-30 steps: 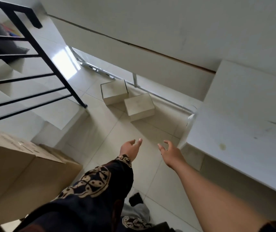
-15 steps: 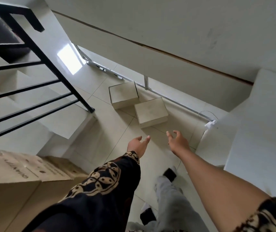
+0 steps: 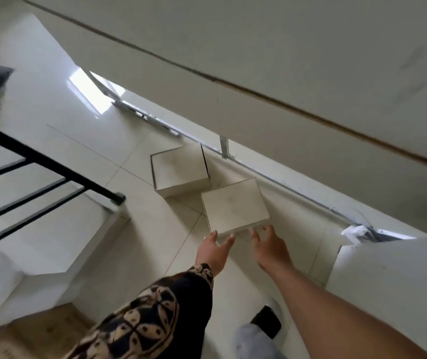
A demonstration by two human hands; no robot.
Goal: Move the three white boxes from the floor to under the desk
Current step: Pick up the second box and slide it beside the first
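**Both hands at the near edge of the nearer box**

Two white boxes sit on the tiled floor beside the wall track; I can't spot a third from here. The nearer box lies flat, its lid facing up, and the farther box sits just beyond it on the side away from the desk, corners close but whether they touch is hard to say. The desk stands to the nearer box's right, close by.

The left hand is spread wide and empty, fingertips right at the box's near left corner. The right hand is also open and empty, fingers splayed toward the near right edge. Neither has a hold yet.

To my eye, the lift will go best if each hand slides round to an opposite side of the nearer box rather than pinching the front edge, thumbs on top and fingers underneath, so the lid cannot pop up. The person should keep it level, since what is inside is unknown, and swing it clear of the farther box and low enough to pass beneath the desk.
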